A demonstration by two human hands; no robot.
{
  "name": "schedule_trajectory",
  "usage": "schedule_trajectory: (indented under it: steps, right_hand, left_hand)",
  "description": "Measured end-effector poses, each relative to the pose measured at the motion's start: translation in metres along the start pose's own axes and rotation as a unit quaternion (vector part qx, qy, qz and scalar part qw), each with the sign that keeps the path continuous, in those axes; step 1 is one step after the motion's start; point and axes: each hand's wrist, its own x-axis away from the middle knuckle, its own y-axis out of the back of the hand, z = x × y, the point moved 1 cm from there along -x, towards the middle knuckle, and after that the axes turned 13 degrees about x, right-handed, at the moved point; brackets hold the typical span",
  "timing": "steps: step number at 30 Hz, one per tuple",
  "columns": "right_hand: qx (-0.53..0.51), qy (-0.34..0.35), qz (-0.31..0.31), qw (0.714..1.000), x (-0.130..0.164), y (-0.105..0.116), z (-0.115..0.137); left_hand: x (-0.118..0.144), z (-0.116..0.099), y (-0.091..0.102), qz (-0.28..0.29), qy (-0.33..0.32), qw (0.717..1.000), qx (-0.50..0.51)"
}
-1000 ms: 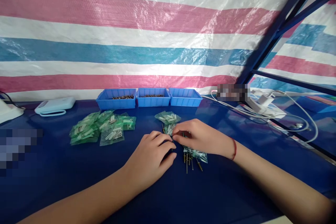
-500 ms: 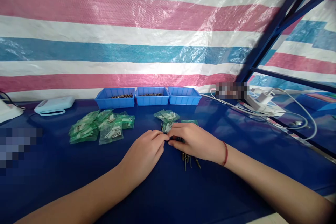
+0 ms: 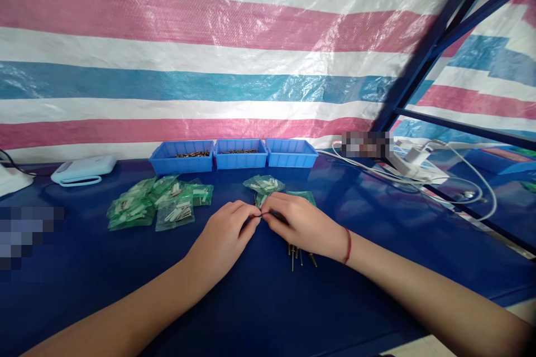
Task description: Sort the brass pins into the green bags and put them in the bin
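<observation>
Left hand [image 3: 221, 237]: fingers [image 3: 250, 213] are pinching a small dark pin [image 3: 263, 214].
Right hand [image 3: 304, 226]: fingers are pinching the pin's other end.
Pin: lying between both fingertips, just above the table [image 3: 268, 301].
Loose pins [image 3: 298, 252]: lying under the right hand.

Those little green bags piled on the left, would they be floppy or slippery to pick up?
Probably floppy: the bags are thin, crinkled film lying slumped over one another. Likely a bit slippery too, since the film looks glossy. The small pale sticks visible inside should add little weight, though they might shift about.
</observation>
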Motion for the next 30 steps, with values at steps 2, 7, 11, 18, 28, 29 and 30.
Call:
schedule_trajectory:
  steps: [2, 7, 11, 18, 28, 29, 30]
  right_hand:
    - [-0.044, -0.019, -0.022, 0.999, -0.001, 0.001, 0.001]
    - [-0.259, -0.098, -0.067, 0.959, -0.004, 0.001, -0.001]
    - [-0.368, -0.104, -0.064, 0.922, -0.005, 0.0, -0.002]
    - [-0.355, -0.106, -0.08, 0.925, -0.002, -0.002, 0.004]
    - [-0.277, -0.074, -0.088, 0.954, -0.003, -0.005, 0.01]
    - [-0.277, -0.073, -0.084, 0.954, -0.003, -0.006, 0.01]
    - [-0.277, -0.071, -0.081, 0.955, -0.003, -0.007, 0.01]
  left_hand:
    - [-0.001, 0.001, 0.002, -0.015, 0.012, 1.0, 0.024]
    - [-0.003, 0.001, 0.005, -0.076, 0.037, 0.992, 0.096]
    - [-0.004, -0.001, 0.006, -0.072, 0.037, 0.989, 0.121]
    - [-0.004, -0.001, 0.005, -0.112, 0.093, 0.963, 0.228]
    - [-0.003, -0.003, 0.009, -0.099, 0.143, 0.924, 0.34]
    - [-0.003, -0.003, 0.009, -0.097, 0.142, 0.926, 0.336]
    - [-0.003, -0.004, 0.009, -0.096, 0.14, 0.928, 0.333]
